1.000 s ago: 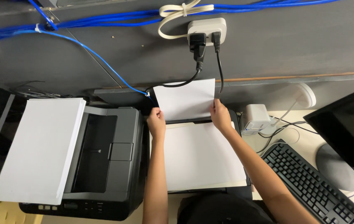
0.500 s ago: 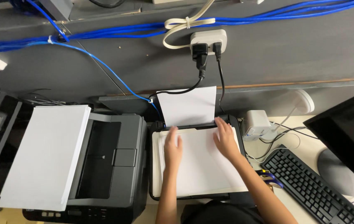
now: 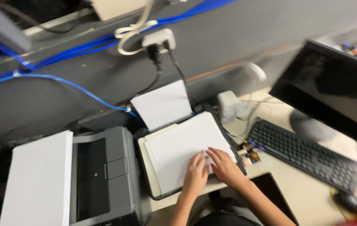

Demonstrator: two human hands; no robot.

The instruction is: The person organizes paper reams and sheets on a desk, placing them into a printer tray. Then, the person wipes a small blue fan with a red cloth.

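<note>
My left hand (image 3: 196, 173) and my right hand (image 3: 223, 165) lie flat, fingers spread, on the near edge of a white sheet of paper (image 3: 182, 144). The sheet rests on a black flat device (image 3: 153, 190) with a cream edge showing under it. Another white sheet (image 3: 161, 104) stands up at the back of that device. Neither hand grips anything.
A grey printer (image 3: 103, 175) with a white paper stack (image 3: 36, 184) stands at the left. A black keyboard (image 3: 304, 155), a mouse (image 3: 348, 201) and a dark monitor (image 3: 333, 92) are at the right. Blue cables (image 3: 61, 81) and a white power strip (image 3: 157, 39) hang on the grey wall.
Both hands have slid from the far edge of the sheet toward me to its near edge and closer together. The view has swung and tilted to the right.
</note>
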